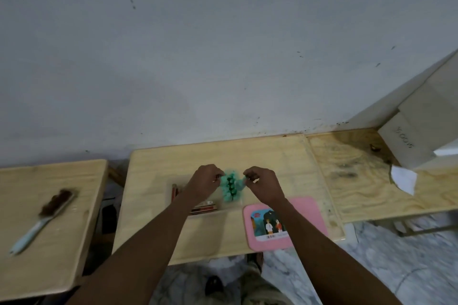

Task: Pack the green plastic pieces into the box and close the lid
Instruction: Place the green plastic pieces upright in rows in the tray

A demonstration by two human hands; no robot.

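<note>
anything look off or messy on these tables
Mostly tidy. On the right table, dark stains mark the wood, and a torn white paper scrap lies loose below the cardboard box. Both hands, left and right, hold the green pieces.

two hands [205,182], one lid [302,208], one brush [43,218]

Upside-down digits (roughly "50005") on the cardboard box [406,146]

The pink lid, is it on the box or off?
Off. The pink lid lies flat on the table, beside the box, partly under the right forearm.
</note>
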